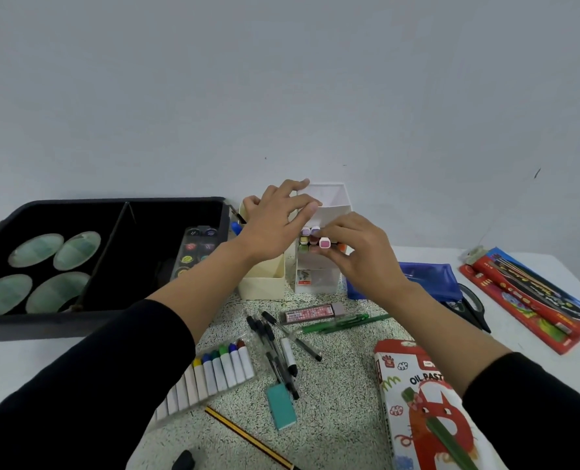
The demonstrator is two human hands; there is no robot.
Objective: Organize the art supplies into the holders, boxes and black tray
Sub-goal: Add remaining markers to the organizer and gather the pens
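right hand [359, 256] pinches pink-capped marker [325, 243] | left hand [275, 225] fingers spread, apparently touching white holder [332, 201] | other markers [305, 239] slotted inside

Single head-worn wide-angle view, looking forward and down over my forearms, table [359, 385] close below, blank wall [282, 79] filling the upper half

Place: a craft desk; whether at home or in a classroom, I cannot tell.
Surface: my white table [17, 361] with a speckled mat [343, 385] on it.
Backdrop: a plain pale wall [282, 79] right behind.
Supplies: oil pastel box [414, 385], paint tubes [214, 371], pens [275, 347], scissors [471, 310].
Storage: black tray [44, 325] holding a watercolour palette [197, 249]; white holder [329, 201] with a marker [324, 243] at its slots.
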